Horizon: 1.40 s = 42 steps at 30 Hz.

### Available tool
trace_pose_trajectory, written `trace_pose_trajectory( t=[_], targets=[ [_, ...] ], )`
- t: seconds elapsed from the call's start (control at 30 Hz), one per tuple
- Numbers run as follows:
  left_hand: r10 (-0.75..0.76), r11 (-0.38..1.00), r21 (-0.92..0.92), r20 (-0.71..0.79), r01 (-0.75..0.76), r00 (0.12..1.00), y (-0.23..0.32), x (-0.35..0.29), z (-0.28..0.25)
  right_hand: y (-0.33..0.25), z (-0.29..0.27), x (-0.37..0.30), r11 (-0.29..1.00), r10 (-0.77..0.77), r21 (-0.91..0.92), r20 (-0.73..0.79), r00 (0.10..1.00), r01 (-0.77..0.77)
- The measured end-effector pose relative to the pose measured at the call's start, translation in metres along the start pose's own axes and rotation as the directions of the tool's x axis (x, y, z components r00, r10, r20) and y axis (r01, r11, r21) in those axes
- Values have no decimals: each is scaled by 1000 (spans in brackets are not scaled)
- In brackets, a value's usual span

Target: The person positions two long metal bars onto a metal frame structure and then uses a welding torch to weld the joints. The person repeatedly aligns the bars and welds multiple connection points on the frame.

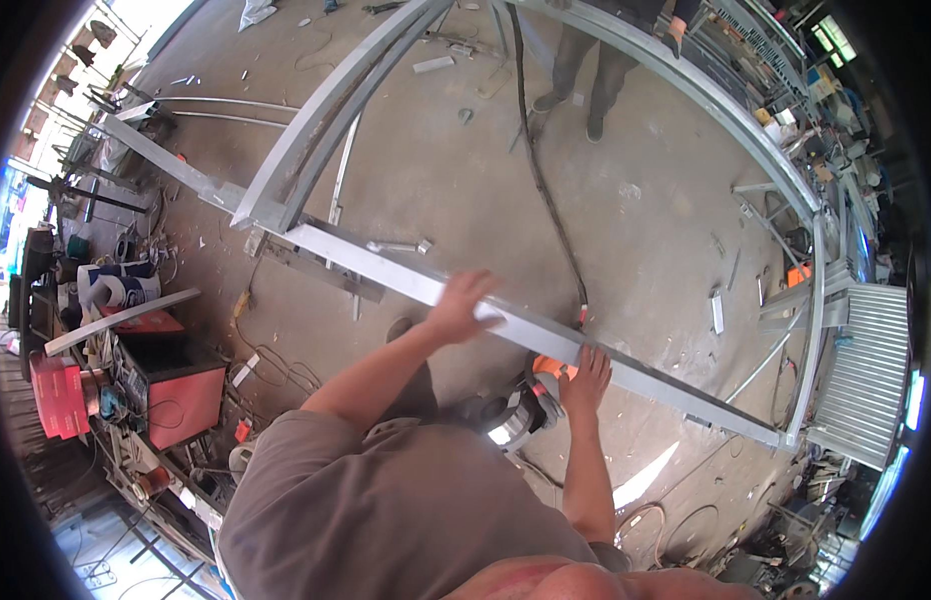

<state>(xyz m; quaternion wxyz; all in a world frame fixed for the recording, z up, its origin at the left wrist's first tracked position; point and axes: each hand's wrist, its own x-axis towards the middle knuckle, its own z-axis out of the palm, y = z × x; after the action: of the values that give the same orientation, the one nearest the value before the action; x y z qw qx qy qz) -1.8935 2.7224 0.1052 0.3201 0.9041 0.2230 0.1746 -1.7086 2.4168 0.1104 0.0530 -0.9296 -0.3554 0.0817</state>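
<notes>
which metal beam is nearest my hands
The long straight silver metal beam slanting down rightward across the view: the left hand is on it, the right hand at its near edge. The curved silver metal beams arch away beyond it.

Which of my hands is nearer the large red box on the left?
Left. Your left hand is at the silver beam, right of the red box; your right hand is farther right along that beam.

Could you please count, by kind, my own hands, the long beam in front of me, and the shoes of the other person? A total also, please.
Your hands: 2 (left hand, right hand)
Beam: 1
Shoes: 2
Total: 5
</notes>
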Motion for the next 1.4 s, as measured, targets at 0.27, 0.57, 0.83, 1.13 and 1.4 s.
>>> trace_pose_trajectory(
  t=[0.27, 0.57, 0.83, 1.13, 1.4],
  targets=[
    [-560, 593, 392, -426, 703, 710, -409, 13, -342, -173, 26, 41, 989, 137, 46, 5, 991, -137],
    [-652, 640, -218, 353, 737, 671, -570, 29, -445, -384, 52, 112, 991, -121, 73, 117, 986, 113],
    [-653, 663, -336, 176, 668, 737, -547, 13, -442, -460, 61, 122, 985, -76, -129, 260, 963, 113],
    [-651, 572, -487, 220, 660, 727, -440, -3, -430, -466, 46, 122, 996, 26, -92, 259, 966, -2],
    [-598, 554, -580, 222, 597, 770, -386, 35, -415, -459, 39, 122, 997, 40, -74, 268, 963, -21]
  ],
)
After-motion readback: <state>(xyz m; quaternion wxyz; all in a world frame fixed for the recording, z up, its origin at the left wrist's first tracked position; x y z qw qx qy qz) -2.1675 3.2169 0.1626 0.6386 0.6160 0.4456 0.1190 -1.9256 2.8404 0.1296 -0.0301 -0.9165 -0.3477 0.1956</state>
